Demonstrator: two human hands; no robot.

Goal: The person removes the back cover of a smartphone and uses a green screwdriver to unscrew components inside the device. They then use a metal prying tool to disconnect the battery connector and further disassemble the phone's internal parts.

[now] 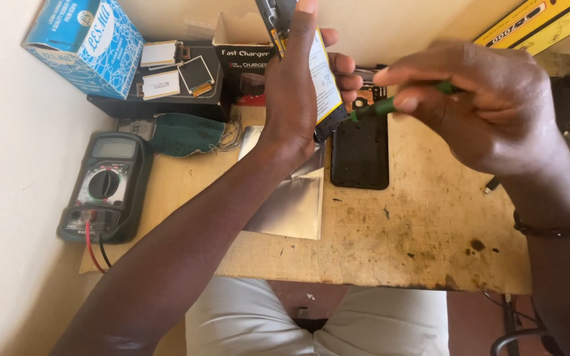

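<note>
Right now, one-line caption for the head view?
Left hand holds an opened phone upright; right hand brings a green-handled screwdriver to it.

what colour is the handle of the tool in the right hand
Green, seen in the head view: the tool sticks out from the right hand.

Left hand holds a phone upright; right hand grips a green screwdriver.

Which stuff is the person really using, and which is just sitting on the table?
In use:
left hand holding the opened phone
right hand holding the green screwdriver

Lying about:
multimeter
black phone
silver bag
face mask
blue box
charger box
two small screens
</note>
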